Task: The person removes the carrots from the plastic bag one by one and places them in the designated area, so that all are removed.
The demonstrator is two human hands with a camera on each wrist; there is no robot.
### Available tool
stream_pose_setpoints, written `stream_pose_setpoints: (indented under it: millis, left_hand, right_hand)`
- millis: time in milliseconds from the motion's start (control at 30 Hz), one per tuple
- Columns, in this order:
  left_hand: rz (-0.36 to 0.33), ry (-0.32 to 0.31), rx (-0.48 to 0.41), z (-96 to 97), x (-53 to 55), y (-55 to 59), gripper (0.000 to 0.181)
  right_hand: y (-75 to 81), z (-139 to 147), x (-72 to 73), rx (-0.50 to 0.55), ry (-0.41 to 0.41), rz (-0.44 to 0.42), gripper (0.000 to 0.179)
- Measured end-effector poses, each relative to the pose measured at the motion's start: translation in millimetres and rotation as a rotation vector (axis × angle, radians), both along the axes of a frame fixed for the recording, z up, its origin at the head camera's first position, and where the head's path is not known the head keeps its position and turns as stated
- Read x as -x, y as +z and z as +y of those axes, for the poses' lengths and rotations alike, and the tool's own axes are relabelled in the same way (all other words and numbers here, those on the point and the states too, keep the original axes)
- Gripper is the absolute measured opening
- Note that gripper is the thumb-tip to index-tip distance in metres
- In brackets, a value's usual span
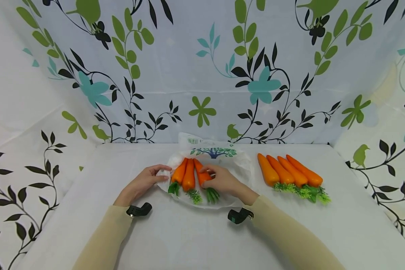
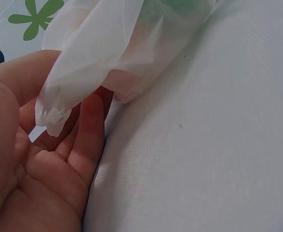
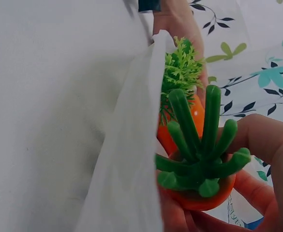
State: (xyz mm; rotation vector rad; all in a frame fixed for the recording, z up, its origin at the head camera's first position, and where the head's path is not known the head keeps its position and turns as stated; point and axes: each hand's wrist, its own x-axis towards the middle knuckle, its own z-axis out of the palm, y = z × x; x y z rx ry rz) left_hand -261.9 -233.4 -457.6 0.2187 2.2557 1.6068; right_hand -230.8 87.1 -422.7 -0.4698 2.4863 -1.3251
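A thin white plastic bag with a printed tree lies on the table, two toy carrots with leafy tops side by side on it or in its mouth; I cannot tell which. At the left edge, my left hand pinches the bag's film between thumb and fingers. My right hand grips a third carrot, just right of the pair. Its stubby green stems point toward the right wrist camera. The fingers partly hide this carrot's body.
To the right of the bag, several more toy carrots lie in a slanted row, leafy tops toward the front. The table has a white cover. A leaf-patterned cloth hangs behind it.
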Motion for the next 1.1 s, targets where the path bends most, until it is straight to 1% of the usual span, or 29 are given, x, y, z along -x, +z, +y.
stream_pose_setpoints:
  millis: [267,600,900,1100]
  left_hand:
    - [0.011,0.0,-0.004,1.5,-1.7,1.9,0.042]
    - [-0.002,0.006,-0.005,1.0,-2.9,2.5,0.041]
    - [0.006,0.001,0.005,0.7,-2.7,1.9,0.043]
    - [0.012,0.001,0.004,0.8,-2.8,2.1,0.042]
  right_hand:
    - [4.3,4,-5.2,0.057,0.005,-0.026,0.039]
    - [6.7,10,-10.9,0.06,-0.012,-0.047,0.039]
    - [9.5,17,-17.5,0.108,0.024,-0.052,0.038]
    - [14.5,24,-21.0,0.093,0.018,-0.061,0.04]
